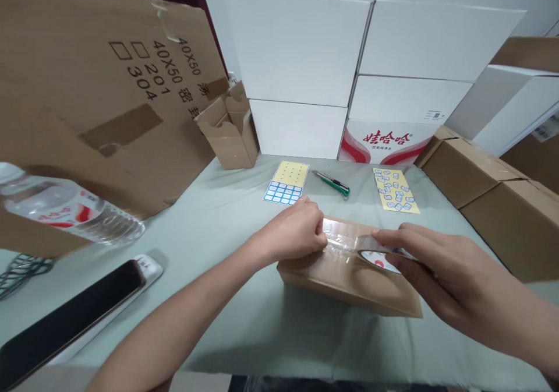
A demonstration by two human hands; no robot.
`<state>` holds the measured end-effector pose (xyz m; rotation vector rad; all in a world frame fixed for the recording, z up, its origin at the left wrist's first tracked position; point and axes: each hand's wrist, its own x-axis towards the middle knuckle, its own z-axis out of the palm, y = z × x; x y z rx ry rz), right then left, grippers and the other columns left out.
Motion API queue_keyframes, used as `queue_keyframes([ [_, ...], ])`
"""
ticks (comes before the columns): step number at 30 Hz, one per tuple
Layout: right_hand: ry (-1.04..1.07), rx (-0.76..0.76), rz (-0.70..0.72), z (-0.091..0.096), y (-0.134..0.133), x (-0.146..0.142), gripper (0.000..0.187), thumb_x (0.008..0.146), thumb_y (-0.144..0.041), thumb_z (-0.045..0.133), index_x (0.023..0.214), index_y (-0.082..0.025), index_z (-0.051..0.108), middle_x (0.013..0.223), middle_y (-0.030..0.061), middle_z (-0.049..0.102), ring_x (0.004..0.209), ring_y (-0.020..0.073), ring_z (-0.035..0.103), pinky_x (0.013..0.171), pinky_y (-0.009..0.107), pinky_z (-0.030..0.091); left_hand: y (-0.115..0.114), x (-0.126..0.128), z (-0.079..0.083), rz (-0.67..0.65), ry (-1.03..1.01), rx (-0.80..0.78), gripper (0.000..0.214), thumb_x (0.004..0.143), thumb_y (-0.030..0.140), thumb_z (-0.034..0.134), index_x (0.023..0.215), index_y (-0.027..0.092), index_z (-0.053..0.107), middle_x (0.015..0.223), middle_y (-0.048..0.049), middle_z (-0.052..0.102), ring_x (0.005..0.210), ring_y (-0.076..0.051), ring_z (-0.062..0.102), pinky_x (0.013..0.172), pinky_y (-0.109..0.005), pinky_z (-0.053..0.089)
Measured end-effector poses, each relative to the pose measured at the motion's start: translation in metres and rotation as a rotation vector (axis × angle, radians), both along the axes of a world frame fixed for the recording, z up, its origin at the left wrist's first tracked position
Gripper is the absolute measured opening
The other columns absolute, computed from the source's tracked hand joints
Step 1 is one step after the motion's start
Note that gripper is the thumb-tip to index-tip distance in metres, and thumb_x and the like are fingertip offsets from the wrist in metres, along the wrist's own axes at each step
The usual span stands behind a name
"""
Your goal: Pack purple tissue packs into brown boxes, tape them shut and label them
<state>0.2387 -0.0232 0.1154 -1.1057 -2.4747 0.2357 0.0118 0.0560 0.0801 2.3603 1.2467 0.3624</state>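
A small brown cardboard box [349,278] lies on the table in front of me, and a strip of clear tape [340,233] runs along its top. My right hand [441,264] grips a roll of clear packing tape [379,259] between thumb and fingers, low over the right part of the box top. The strip leads from the roll toward the left. At the left end of the box, my left hand [303,229] is closed in a fist at the strip's edge; its fingertips are hidden, so what they hold does not show.
Behind the box lie a green utility knife [334,183], a yellow and blue label sheet [287,182] and another sheet of stickers [395,190]. A water bottle [65,205] and a phone [74,316] are at left. Cardboard boxes [493,200] and white cartons [301,48] surround the table.
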Motion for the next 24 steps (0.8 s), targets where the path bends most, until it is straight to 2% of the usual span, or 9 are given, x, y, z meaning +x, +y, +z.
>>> queue_keyframes([
  [7,-0.125,0.04,-0.033,0.008,0.006,-0.021,0.022,0.094,-0.017,0.041,0.098,-0.021,0.063,0.071,0.0036,0.063,0.055,0.0157,0.057,0.051,0.027,0.042,0.004,0.004,0.008,-0.04,0.116,0.012,0.036,0.07,0.009,0.056,0.047,0.024,0.033,0.058,-0.0046,0.049,0.073,-0.024,0.049,0.065,-0.035,0.04],
  [12,-0.235,0.043,-0.026,0.007,0.013,-0.029,0.017,0.091,-0.015,0.044,0.081,-0.02,0.056,0.062,0.0007,0.055,0.049,0.0134,0.05,0.047,0.026,0.033,0.002,0.006,0.008,-0.022,0.176,0.025,0.035,0.071,0.01,0.058,0.048,0.023,0.036,0.058,-0.005,0.049,0.082,-0.028,0.053,0.07,-0.036,0.046],
  [15,-0.276,0.056,-0.038,0.005,0.018,-0.032,0.015,0.089,-0.014,0.046,0.078,-0.02,0.053,0.061,-0.0004,0.053,0.049,0.0131,0.049,0.047,0.026,0.031,-0.006,0.004,0.007,0.03,0.224,0.071,0.023,0.076,0.015,0.059,0.057,0.021,0.047,0.072,-0.0107,0.058,0.095,-0.035,0.055,0.08,-0.043,0.048],
  [17,-0.3,0.051,-0.043,0.004,0.023,-0.034,0.013,0.086,-0.013,0.049,0.075,-0.02,0.053,0.061,-0.0003,0.055,0.05,0.0136,0.051,0.048,0.026,0.031,-0.013,-0.001,0.006,0.095,0.239,0.177,0.008,0.079,0.018,0.06,0.072,0.017,0.056,0.089,-0.0163,0.062,0.104,-0.038,0.055,0.086,-0.049,0.047],
  [18,-0.311,0.041,-0.046,0.005,0.025,-0.035,0.013,0.085,-0.013,0.051,0.074,-0.02,0.053,0.061,-0.0001,0.056,0.052,0.014,0.053,0.049,0.026,0.031,-0.016,-0.004,0.005,0.08,0.223,0.228,0.008,0.079,0.022,0.063,0.079,0.015,0.058,0.1,-0.0185,0.062,0.11,-0.039,0.053,0.091,-0.051,0.046],
  [20,-0.315,0.007,-0.038,0.007,0.029,-0.036,0.011,0.084,-0.013,0.054,0.075,-0.02,0.055,0.063,0.0002,0.059,0.054,0.0147,0.056,0.049,0.026,0.032,-0.02,-0.011,0.002,-0.084,0.168,0.251,0.028,0.076,0.035,0.072,0.092,0.016,0.058,0.126,-0.0207,0.056,0.129,-0.04,0.043,0.103,-0.053,0.04],
  [22,-0.275,-0.035,-0.022,0.01,0.03,-0.037,0.011,0.084,-0.011,0.053,0.082,-0.019,0.06,0.066,0.0005,0.063,0.057,0.0146,0.059,0.051,0.025,0.036,-0.02,-0.015,-0.003,-0.299,0.13,0.165,0.052,0.067,0.05,0.077,0.102,0.018,0.056,0.149,-0.0202,0.039,0.144,-0.04,0.025,0.113,-0.056,0.027],
  [24,-0.174,-0.071,-0.006,0.012,0.029,-0.034,0.019,0.087,-0.011,0.051,0.097,-0.02,0.064,0.071,0.0002,0.067,0.057,0.0134,0.06,0.053,0.024,0.04,-0.017,-0.015,-0.009,-0.394,0.148,0.072,0.068,0.061,0.055,0.079,0.111,0.018,0.052,0.156,-0.0218,0.029,0.148,-0.041,0.018,0.115,-0.062,0.017],
])
